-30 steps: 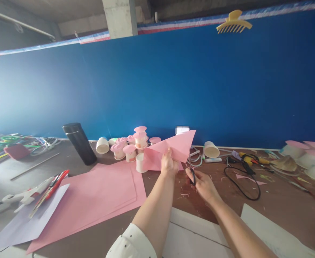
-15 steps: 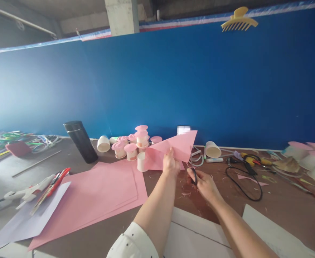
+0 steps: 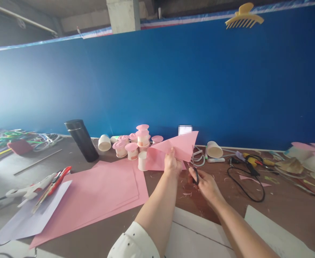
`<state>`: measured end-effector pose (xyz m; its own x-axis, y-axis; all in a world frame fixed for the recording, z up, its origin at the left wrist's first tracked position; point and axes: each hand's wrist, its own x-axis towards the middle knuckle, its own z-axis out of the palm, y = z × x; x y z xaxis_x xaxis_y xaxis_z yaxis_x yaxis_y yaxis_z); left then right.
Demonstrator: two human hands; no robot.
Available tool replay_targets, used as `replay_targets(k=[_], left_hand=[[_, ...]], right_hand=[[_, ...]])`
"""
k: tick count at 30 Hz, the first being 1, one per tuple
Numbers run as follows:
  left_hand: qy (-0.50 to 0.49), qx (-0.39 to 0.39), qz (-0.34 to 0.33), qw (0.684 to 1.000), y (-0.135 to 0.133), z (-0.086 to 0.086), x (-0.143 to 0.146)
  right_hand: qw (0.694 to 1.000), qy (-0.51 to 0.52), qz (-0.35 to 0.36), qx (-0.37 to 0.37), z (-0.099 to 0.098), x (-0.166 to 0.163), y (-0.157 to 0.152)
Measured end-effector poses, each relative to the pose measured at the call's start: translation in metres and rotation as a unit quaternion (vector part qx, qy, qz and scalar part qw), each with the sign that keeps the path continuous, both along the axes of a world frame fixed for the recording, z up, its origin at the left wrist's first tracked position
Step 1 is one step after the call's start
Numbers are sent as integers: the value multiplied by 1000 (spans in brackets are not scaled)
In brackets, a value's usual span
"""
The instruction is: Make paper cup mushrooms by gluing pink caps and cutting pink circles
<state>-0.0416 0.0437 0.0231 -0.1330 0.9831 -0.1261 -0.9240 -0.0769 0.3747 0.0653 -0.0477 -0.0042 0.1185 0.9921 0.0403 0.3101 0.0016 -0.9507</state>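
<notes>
My left hand [image 3: 173, 164] pinches a folded pink paper [image 3: 179, 147] and holds it up above the brown table [image 3: 275, 200]; the paper tapers to a point at the upper right. My right hand [image 3: 204, 182] grips black-handled scissors [image 3: 194, 166], whose blades stand upright against the paper's right edge. Below both hands, small paper scraps lie scattered on the table.
Several pink sheets [image 3: 101, 193] lie flat at the left, with a pale sheet and a red-handled tool [image 3: 56, 179] beside them. A black flask [image 3: 81, 140], paper cups with pink tops [image 3: 132, 147], a tipped cup [image 3: 214, 149], a black cable [image 3: 247, 179] and white boards [image 3: 197, 236] surround the hands.
Both hands and the paper keep their pose. The camera view has drifted slightly, so everything sits a little further right in the frame.
</notes>
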Motion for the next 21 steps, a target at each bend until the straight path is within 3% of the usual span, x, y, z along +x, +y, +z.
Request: replay_targets(k=[10,21], left_hand=[[-1,-42,0,999,-6,10,-1],[-4,-33,2,999,-2,6,-1]], right_hand=[[1000,3,0,6,0,0,0],[1000,3,-3,5,1,0,1]])
